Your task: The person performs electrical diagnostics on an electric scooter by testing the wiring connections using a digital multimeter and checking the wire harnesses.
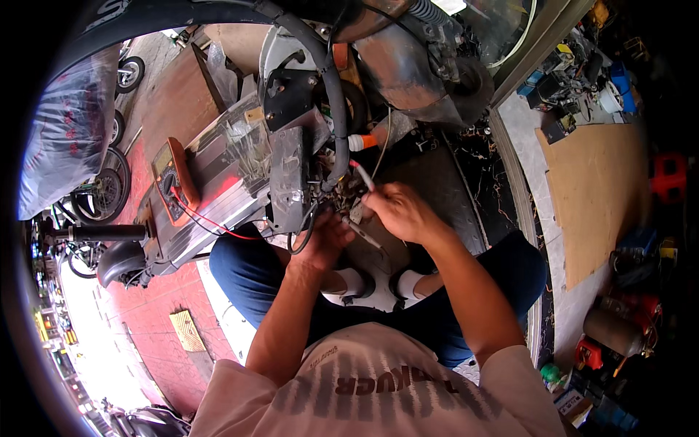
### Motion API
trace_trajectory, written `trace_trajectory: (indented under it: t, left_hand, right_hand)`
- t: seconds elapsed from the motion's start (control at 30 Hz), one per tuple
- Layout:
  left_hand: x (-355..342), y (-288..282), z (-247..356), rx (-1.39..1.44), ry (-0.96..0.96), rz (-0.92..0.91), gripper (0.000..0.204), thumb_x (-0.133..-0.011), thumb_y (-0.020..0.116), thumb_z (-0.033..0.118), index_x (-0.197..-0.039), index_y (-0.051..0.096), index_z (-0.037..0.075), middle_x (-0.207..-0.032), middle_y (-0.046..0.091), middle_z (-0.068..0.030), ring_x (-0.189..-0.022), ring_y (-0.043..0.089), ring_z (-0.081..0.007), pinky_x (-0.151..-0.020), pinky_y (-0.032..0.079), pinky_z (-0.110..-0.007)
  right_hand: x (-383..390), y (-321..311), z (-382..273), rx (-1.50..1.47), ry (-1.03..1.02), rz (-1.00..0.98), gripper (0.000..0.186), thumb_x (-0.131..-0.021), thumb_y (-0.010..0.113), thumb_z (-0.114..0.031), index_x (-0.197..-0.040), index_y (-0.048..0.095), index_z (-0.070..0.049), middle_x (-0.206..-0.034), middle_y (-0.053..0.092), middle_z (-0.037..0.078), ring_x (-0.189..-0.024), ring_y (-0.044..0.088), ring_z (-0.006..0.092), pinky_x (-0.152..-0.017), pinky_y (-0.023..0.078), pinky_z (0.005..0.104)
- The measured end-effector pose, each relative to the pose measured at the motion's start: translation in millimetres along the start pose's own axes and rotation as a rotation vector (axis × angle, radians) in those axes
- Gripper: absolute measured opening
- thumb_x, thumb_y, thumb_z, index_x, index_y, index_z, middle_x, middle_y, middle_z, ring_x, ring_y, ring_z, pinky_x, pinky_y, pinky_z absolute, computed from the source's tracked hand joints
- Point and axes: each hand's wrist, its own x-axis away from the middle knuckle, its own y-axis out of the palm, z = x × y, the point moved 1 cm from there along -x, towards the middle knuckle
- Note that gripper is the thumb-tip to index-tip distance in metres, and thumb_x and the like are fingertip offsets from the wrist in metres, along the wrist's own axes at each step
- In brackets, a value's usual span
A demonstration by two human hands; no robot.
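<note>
My right hand (pixel 399 211) is closed in a pinch on a slim, pale pen-like stick (pixel 362 175) with a red end, raised over a cluster of bare wires and connectors (pixel 336 195). My left hand (pixel 325 242) reaches in below the same cluster, fingers curled; a thin grey rod (pixel 364 233) sticks out beside them. Whether those fingers grip it I cannot make out. A black wire loop (pixel 300 244) curves past the left wrist. Beside the wires stands a scuffed grey box (pixel 288 175). An orange multimeter (pixel 191 175) rests on a ribbed metal deck (pixel 222 200), its red lead (pixel 211 222) running toward my left hand.
A thick grey cable sleeve (pixel 336 109) descends from above into the wiring. An orange-and-white cylinder (pixel 362 142) lies just beyond it. Flattened cardboard (pixel 597 197) covers floor at right, near scattered tools and parts. Motorcycle wheels (pixel 109 186) and a plastic-wrapped bundle (pixel 69 131) stand left.
</note>
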Motion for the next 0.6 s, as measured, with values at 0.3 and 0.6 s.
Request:
trace_trajectory:
  t: [0.3, 0.6]
  left_hand:
    - [-1.1, 2.1, 2.3, 0.039, -0.036, 0.11, 0.016, -0.089, 0.073, 0.02, -0.101, 0.066, 0.012, -0.094, 0.068, -0.0073, -0.087, 0.067, -0.0297, -0.078, 0.055, -0.047]
    - [3.5, 6.1, 1.7, 0.045, -0.058, 0.062, 0.015, -0.092, 0.07, 0.021, -0.104, 0.067, 0.013, -0.094, 0.071, -0.0054, -0.09, 0.068, -0.0266, -0.078, 0.056, -0.044]
  right_hand:
    - [-1.7, -6.3, -12.7, -0.515, 0.102, 0.307, 0.053, -0.101, 0.05, -0.043, -0.074, 0.063, 0.0, -0.057, 0.043, -0.003, -0.053, 0.039, 0.0076, -0.05, 0.03, 0.0255]
    - [8.0, 1.3, -22.6, -0.684, 0.025, 0.173, 0.022, -0.095, 0.071, -0.023, -0.1, 0.072, -0.002, -0.081, 0.067, 0.0, -0.069, 0.057, 0.0047, -0.058, 0.045, 0.0215]
